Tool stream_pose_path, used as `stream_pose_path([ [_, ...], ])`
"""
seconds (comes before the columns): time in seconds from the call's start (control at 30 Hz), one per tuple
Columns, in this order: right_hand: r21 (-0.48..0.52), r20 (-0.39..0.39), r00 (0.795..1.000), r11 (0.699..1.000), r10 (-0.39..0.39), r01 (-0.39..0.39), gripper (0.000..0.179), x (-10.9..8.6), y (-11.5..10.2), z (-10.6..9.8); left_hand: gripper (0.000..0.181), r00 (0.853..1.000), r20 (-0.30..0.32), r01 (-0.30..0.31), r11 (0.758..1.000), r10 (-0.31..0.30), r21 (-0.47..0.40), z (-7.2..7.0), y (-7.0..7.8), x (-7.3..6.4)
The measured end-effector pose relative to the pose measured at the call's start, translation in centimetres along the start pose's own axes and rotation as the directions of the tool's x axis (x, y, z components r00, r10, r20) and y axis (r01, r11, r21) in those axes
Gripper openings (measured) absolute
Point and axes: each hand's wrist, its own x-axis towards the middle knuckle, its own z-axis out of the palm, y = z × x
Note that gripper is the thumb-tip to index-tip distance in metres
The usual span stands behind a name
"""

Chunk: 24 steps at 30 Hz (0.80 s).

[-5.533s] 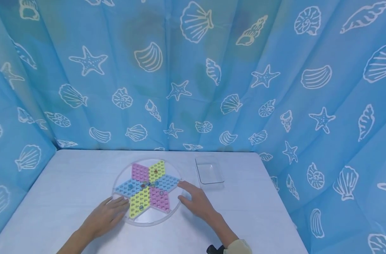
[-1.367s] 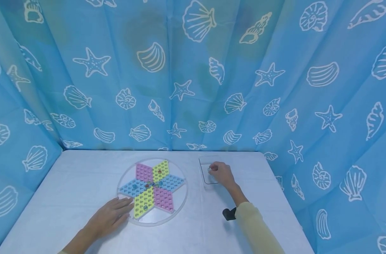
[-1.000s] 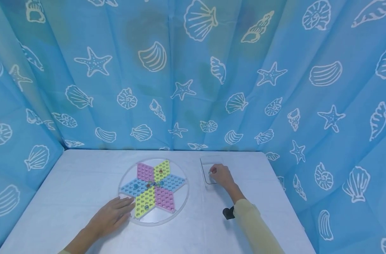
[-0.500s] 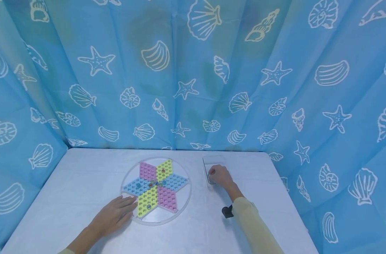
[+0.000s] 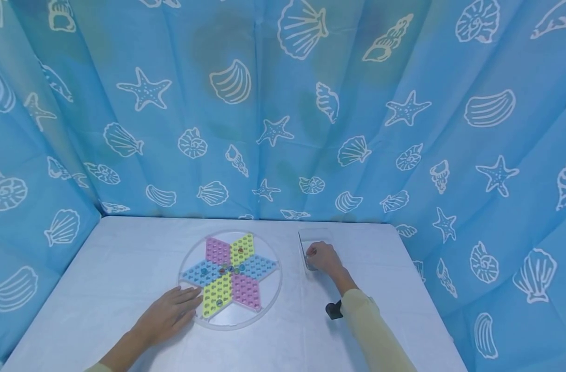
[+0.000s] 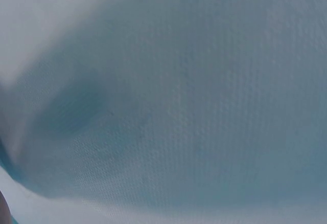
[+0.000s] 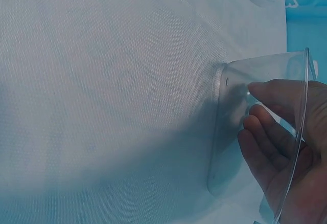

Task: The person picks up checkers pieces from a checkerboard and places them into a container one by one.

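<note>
In the head view my left hand (image 5: 168, 314) lies with fingers stretched out at the left edge of a round Chinese checkers board (image 5: 269, 302). The board carries a star of pink, yellow and blue sections. Several glass marbles sit on it, among them one (image 5: 241, 251) in the far yellow section and another (image 5: 219, 303) in the near one. My right hand (image 5: 324, 259) reaches down into a clear plastic box (image 5: 316, 234). The right wrist view shows its thumb and index finger pinching a clear marble (image 7: 249, 99) low inside the box, above its bottom.
A white cloth (image 5: 110, 268) covers the table. Blue curtains (image 5: 283, 165) with shell prints rise behind it and at both sides. A black device (image 5: 334, 310) is strapped at the right wrist. The left wrist view holds almost only shaded cloth.
My right hand has gone from the board's right edge to the box and lowered into it. The marble in the near pink section is gone from the board. My left hand stays put.
</note>
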Motion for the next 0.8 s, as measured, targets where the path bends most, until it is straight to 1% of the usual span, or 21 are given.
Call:
stream_pose_path([
  [0.1, 0.014, -0.002, 1.0, 1.0, 0.003, -0.003, 0.011, 0.1, 0.0, 0.1, 0.032, 1.0, 0.003, 0.0, 1.0, 0.0, -0.005, -0.1, 0.0, 0.0],
  [0.2, 0.014, -0.003, 1.0, 1.0, -0.003, 0.003, 0.012, 0.2, 0.2, 0.1, 0.032, 1.0, 0.018, 0.008, 1.0, -0.008, -0.007, -0.1, 0.1, 0.0],
  [0.4, 0.003, -0.004, 1.0, 1.0, -0.028, 0.028, 0.014, 0.3, 0.6, 0.0, 0.032, 0.996, 0.071, 0.046, 0.999, -0.046, 0.001, -0.1, 0.3, 0.0],
  [0.57, 0.001, -0.008, 1.0, 1.0, -0.028, 0.028, 0.016, 0.4, 0.5, -0.4, 0.032, 0.994, 0.089, 0.068, 0.998, -0.068, 0.006, -0.1, 0.3, 0.1],
  [0.7, -0.014, -0.021, 0.998, 0.998, -0.06, 0.06, 0.018, 0.3, 0.4, -0.8, 0.032, 0.99, 0.11, 0.087, 0.996, -0.087, 0.005, -0.1, 0.3, 0.1],
  [0.8, -0.018, -0.049, 0.993, 0.995, -0.103, 0.102, 0.017, 0.1, 0.2, -1.2, 0.032, 0.99, 0.115, 0.088, 0.996, -0.087, 0.0, -0.2, 0.4, 0.1],
])
